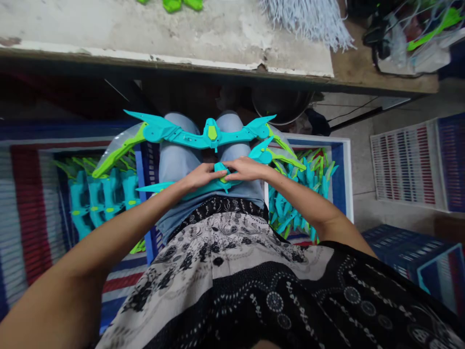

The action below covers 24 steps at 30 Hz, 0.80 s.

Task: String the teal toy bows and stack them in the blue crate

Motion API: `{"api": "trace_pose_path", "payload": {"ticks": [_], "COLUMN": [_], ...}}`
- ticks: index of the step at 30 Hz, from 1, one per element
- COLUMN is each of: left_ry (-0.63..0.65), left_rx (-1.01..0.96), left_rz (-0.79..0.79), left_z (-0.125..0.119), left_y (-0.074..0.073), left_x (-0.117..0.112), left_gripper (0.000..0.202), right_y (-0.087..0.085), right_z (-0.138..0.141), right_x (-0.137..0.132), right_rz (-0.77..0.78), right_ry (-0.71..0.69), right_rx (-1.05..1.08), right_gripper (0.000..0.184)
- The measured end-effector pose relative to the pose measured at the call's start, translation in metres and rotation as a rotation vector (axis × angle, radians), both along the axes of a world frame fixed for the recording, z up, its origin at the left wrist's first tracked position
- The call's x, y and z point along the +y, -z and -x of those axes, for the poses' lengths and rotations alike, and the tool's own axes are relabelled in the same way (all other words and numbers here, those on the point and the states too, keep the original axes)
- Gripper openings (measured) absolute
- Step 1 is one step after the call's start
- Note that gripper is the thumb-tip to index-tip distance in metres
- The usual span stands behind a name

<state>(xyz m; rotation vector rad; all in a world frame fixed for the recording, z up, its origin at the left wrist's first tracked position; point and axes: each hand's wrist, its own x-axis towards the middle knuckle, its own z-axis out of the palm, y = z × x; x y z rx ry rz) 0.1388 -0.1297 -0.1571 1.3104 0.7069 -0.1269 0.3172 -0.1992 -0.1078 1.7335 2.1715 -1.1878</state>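
Note:
A turquoise and lime-green toy bow (pixel 220 167) lies across the lap, close to the waist. My left hand (pixel 202 176) grips its middle from the left, the thumb at the raised centre piece. From the other side my right hand (pixel 247 169) closes on the same centre piece, its fingertips meeting the left ones there. Both hands and forearms cover much of this bow. Beyond them, a second toy bow (pixel 192 139) of the same kind rests across the knees, its lime arms with clear plastic parts curving toward me; neither hand touches it.
A crate of toy bows (pixel 140 160) stands left of the legs, another crate (pixel 347 179) of them to the right. Ahead runs the worn table edge (pixel 163 58), with a bundle of white strings (pixel 308 22) on top. More plastic crates (pixel 403 165) are at far right.

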Motion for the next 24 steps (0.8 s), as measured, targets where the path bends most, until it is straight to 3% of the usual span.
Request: {"api": "trace_pose_path", "payload": {"ticks": [6, 15, 18, 21, 24], "left_ry": [-0.028, -0.092, -0.054, 0.007, 0.059], "left_rx": [0.065, 0.109, 0.096, 0.079, 0.025], "left_rz": [-0.097, -0.156, -0.233, -0.351, -0.514], "left_z": [-0.003, -0.004, 0.000, 0.008, 0.020], "left_y": [0.000, 0.001, 0.000, -0.012, -0.031], "left_x": [0.000, -0.009, -0.012, -0.017, -0.027], "left_gripper": [0.054, 0.043, 0.043, 0.044, 0.043], "right_y": [-0.007, 0.012, 0.013, 0.001, -0.030], "right_z": [-0.001, 0.012, 0.018, 0.022, 0.012], "right_x": [0.013, 0.004, -0.002, -0.010, -0.013], "right_rz": [0.108, 0.002, -0.015, -0.053, -0.022], "right_ry": [-0.023, 0.088, 0.103, 0.101, 0.020], "right_rx": [0.033, -0.090, -0.126, -0.154, 0.009], "right_gripper": [0.041, 0.041, 0.042, 0.045, 0.037]}}
